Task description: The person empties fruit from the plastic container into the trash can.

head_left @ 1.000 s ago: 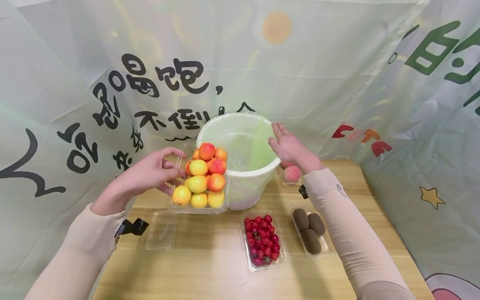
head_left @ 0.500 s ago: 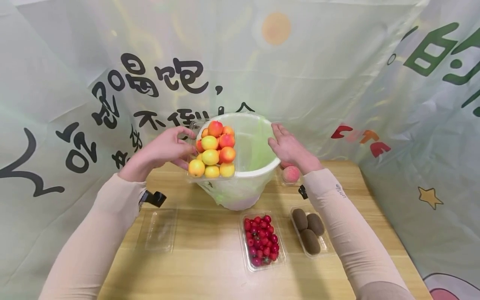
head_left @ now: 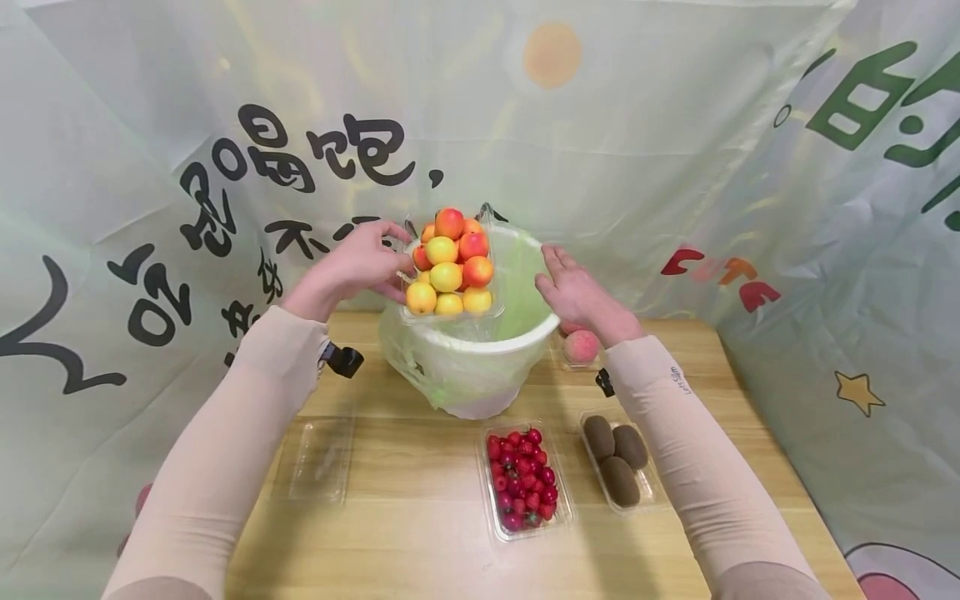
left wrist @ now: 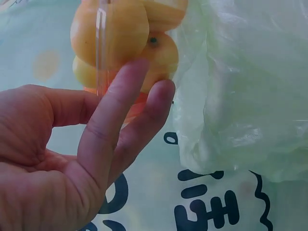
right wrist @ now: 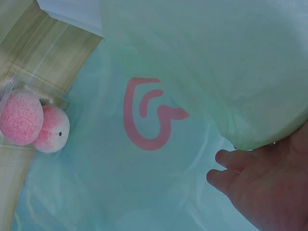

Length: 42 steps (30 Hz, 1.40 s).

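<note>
My left hand [head_left: 369,260] pinches the left edge of a clear plastic box [head_left: 491,310] filled with round yellow and orange-red fruit [head_left: 446,275]. The box is held tilted over the left part of a white bucket [head_left: 480,379], which is lined with a thin pale-green bag [head_left: 517,292]. In the left wrist view, thumb and fingers [left wrist: 98,130] meet the box wall, with fruit [left wrist: 113,31] pressed behind it. At the bucket's right rim rests my right hand [head_left: 581,292], its fingers straight. The right wrist view shows that hand [right wrist: 274,185] against the bag-covered rim.
On the wooden table [head_left: 405,533] lie a box of red cherry-like fruit [head_left: 522,479], a box of kiwis [head_left: 618,467] and, behind my right forearm, a box of peaches [head_left: 581,346]. A bare clear plastic box [head_left: 318,458] sits at the left. Printed cloth [head_left: 637,125] encloses the table.
My left hand has carried the box of yellow and orange-red fruit up and to the right, from beside the bucket to over its opening. My right hand stays at the rim.
</note>
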Tool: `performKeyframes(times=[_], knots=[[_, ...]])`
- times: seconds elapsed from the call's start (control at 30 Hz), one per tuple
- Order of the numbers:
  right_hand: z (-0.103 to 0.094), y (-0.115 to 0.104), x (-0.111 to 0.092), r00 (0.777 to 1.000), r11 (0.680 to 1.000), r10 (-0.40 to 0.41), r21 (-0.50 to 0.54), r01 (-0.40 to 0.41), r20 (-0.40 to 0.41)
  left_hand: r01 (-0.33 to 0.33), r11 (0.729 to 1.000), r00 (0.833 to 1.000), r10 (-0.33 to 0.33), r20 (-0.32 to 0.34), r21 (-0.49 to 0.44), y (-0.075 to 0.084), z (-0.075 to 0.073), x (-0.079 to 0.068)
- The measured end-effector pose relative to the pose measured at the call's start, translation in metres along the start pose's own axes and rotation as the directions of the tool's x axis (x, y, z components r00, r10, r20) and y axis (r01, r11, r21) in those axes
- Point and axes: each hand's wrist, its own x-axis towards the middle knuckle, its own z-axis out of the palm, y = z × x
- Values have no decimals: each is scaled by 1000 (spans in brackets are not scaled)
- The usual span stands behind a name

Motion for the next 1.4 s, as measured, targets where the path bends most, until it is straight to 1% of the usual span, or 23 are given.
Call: performKeyframes(times=[0.13, 0.23, 0.37, 0.5, 0.6, 0.73, 1.0, 1.17, 1.27, 1.4], knots=[[-1, 0, 0, 1000, 1000, 5, 1, -5, 2, -15, 1000, 999, 15, -40, 4, 3, 4, 7], [-1, -1, 0, 1000, 1000, 9, 2, -9, 3, -43, 999, 996, 43, -83, 4, 3, 8, 13], [-1, -1, -1, 1000, 1000, 11, 1, -11, 6, -88, 996, 986, 88, -140, 6, 0, 14, 23], [0, 0, 0, 1000, 1000, 11, -1, -11, 9, -129, 992, 972, 126, -196, -4, -3, 20, 31], [0, 0, 0, 1000, 1000, 7, 0, -7, 7, -157, 988, 958, 154, -243, 7, -5, 24, 36], [-1, 0, 0, 1000, 1000, 1, -1, -1, 6, -187, 981, 935, 192, -298, 46, -8, 28, 40], [0, 0, 0, 1000, 1000, 1, -4, -1, 7, -229, 964, 886, 265, -380, 139, -15, 35, 41], [0, 0, 0, 1000, 1000, 1, -3, -1, 7, -243, 944, 857, 316, -407, 223, -21, 38, 44], [0, 0, -1, 1000, 1000, 3, 0, -3, 10, -248, 927, 838, 351, -419, 281, -24, 39, 46], [0, 0, 0, 1000, 1000, 6, 7, -6, 14, -262, 916, 821, 377, -428, 304, -27, 41, 49]])
